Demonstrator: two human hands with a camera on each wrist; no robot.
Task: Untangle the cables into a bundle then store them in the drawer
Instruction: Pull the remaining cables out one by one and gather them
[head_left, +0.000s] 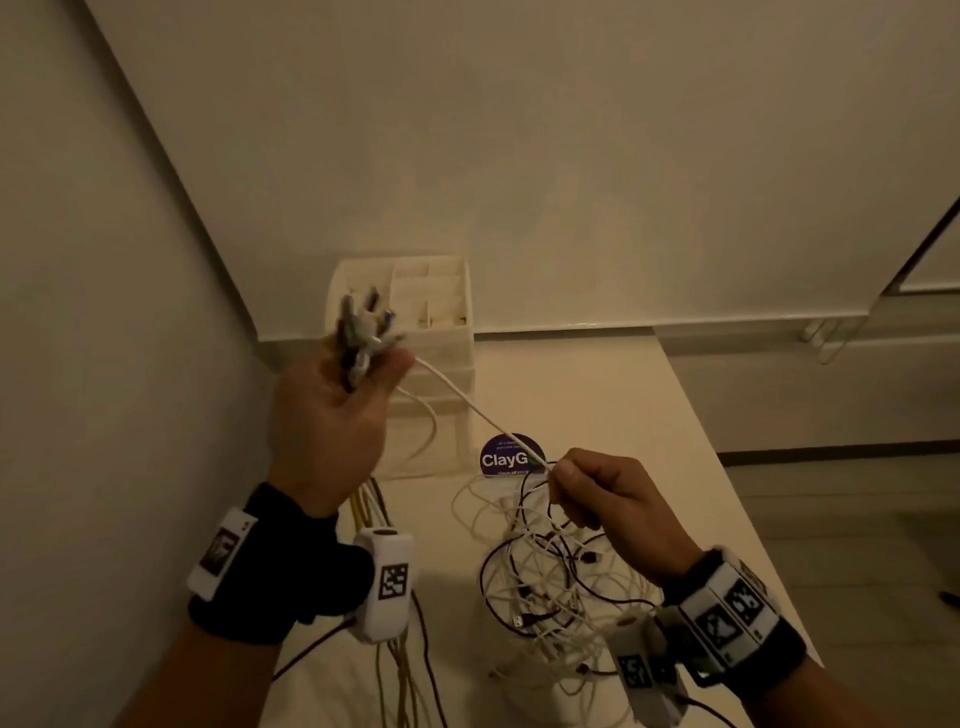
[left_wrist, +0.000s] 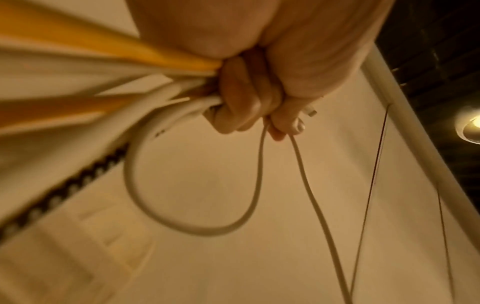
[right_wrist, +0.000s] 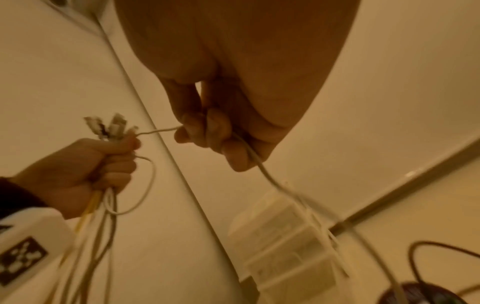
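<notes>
— Left hand (head_left: 332, 415)?
— Clenched round gathered cables (head_left: 363, 338), plug ends poking above the fingers (right_wrist: 122, 164).
— Right hand (head_left: 618, 504)?
— Pinching one white cable (head_left: 467, 400), stretched taut between both fists, over the tangle (head_left: 561, 587) on the bench (head_left: 649, 415).

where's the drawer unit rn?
Head view: the white drawer unit stands at the table's far left by the wall, behind the raised left hand, left of the purple sticker.

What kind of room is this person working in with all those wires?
Probably a plain office or study corner, though it could be a home. A white table stands against bare walls, a small white drawer organizer sits at its back, and a heap of tangled cables lies on top.
</notes>
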